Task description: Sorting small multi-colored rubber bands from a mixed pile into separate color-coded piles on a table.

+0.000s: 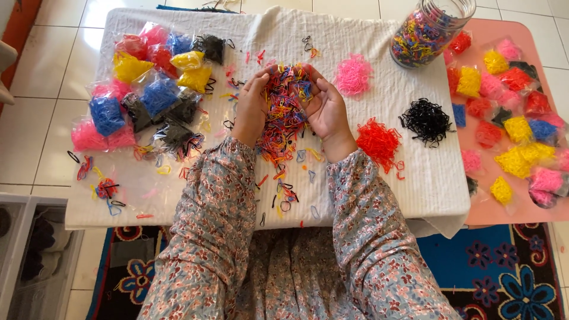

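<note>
We see the left hand (250, 106) and the right hand (325, 106) cupped toward each other above the middle of the cloth-covered tabletop (284, 35), and between them sits a mixed heap of small elastic bands (284, 104) in red, yellow, blue and black; each grip is curled in around the heap, palms facing inward, fingers bent over its top edge, so the bands lie pressed between both palms rather than pinched by fingertips. We judge that the hands hold it this way because loose bands scatter easily, and a two-sided scoop keeps the clump together; some strands hang down from it toward the wrists and a trail of stray bands (284, 195) lies on the cloth just below. To the right of the heap, apart from it, we see single-colour piles: a pink pile (354, 75), a red pile (379, 141) and a black pile (427, 120), which suggests sorting by colour. A glass jar (430, 26) filled with mixed bands stands at the far right corner, bagged bands (148, 89) crowd the left side, and more small bags (510, 118) lie on a pink surface (504, 216) beside the tabletop
</note>
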